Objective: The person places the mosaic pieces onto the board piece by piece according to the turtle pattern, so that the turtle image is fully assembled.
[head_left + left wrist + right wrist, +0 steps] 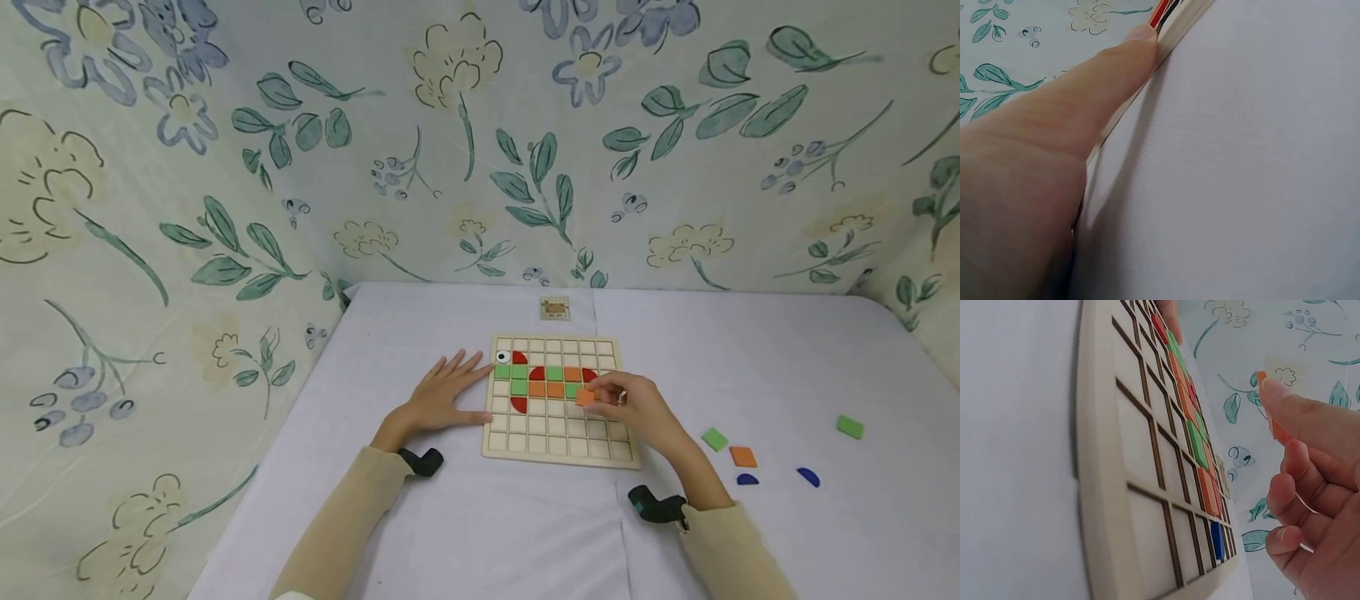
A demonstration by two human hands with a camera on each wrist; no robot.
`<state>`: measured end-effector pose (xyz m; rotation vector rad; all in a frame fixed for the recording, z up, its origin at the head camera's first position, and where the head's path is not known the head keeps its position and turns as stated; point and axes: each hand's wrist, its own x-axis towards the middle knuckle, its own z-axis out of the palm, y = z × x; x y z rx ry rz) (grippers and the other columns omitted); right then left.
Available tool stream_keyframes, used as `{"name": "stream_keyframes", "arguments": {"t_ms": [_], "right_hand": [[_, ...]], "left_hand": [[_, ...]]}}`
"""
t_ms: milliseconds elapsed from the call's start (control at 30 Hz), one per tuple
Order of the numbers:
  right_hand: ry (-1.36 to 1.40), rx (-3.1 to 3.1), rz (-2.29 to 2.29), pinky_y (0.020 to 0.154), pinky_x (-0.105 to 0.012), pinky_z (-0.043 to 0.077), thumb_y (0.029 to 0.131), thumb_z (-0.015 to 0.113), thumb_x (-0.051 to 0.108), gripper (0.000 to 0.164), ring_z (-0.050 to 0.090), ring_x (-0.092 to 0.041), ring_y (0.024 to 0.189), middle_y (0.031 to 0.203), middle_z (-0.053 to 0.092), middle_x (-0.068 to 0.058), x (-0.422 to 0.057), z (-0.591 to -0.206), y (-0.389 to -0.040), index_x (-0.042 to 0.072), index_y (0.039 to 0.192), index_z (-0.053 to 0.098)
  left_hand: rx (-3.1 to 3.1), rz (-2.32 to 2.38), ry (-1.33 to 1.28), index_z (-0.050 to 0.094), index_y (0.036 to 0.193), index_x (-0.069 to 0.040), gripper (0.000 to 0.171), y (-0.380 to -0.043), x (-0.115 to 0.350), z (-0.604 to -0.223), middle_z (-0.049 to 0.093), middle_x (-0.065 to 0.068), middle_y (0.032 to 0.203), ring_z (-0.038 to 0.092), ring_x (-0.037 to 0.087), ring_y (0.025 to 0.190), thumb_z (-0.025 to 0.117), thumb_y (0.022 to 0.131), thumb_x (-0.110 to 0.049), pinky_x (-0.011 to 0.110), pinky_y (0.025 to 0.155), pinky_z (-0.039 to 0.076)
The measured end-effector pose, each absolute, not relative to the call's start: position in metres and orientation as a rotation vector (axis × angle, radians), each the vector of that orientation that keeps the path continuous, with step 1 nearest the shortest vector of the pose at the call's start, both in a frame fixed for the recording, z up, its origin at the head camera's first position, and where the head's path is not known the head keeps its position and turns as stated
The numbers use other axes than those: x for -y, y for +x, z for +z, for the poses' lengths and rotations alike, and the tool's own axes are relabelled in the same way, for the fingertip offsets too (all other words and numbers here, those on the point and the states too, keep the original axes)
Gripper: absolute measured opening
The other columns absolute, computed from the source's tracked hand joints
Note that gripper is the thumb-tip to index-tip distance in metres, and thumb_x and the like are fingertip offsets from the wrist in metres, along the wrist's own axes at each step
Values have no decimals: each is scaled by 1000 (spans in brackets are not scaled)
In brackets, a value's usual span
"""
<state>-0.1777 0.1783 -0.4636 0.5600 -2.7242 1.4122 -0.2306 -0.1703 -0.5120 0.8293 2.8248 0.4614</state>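
Note:
A wooden grid board [558,443] lies on the white table, with red, green and orange pieces and a round eye piece [503,357] in its upper cells. My left hand [442,396] is spread at the board's left side; its thumb [1107,78] touches the edge. Above the board's right part, my right hand [633,404] pinches an orange square tile [1277,431] between thumb and finger. In the right wrist view, another orange tile [1208,490] and a blue piece [1217,540] sit in the grid; my right hand covers that area in the head view.
Right of the board lie loose pieces: a green tile [715,439], an orange tile [743,457], two blue half-rounds [747,479] and a farther green tile [851,427]. Behind the board is a small patterned card [555,308]. Floral cloth [465,208] hangs at the back.

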Motion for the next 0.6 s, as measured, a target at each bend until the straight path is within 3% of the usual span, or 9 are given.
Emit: {"name": "stream_keyframes", "arguments": {"t_ms": [233,600], "right_hand": [[509,2731,1413,55,-23,39,82,82,8,25,47,-15,64,68,51,0,-158,-469,-183,-6,101,71],[442,2787,1498,55,-23,39,82,82,9,27,47,-17,66,70,53,-1,-130,-476,-187,-4,104,72]], "left_hand": [[-2824,467,827,18,160,-37,94,-232,172,-514,5,-8,166,-7,19,152,53,83,-80,42,120,-7],[-2823,474,838,21,160,-34,94,-231,171,-513,7,-5,167,-5,22,152,55,84,-77,46,120,-5]]}}
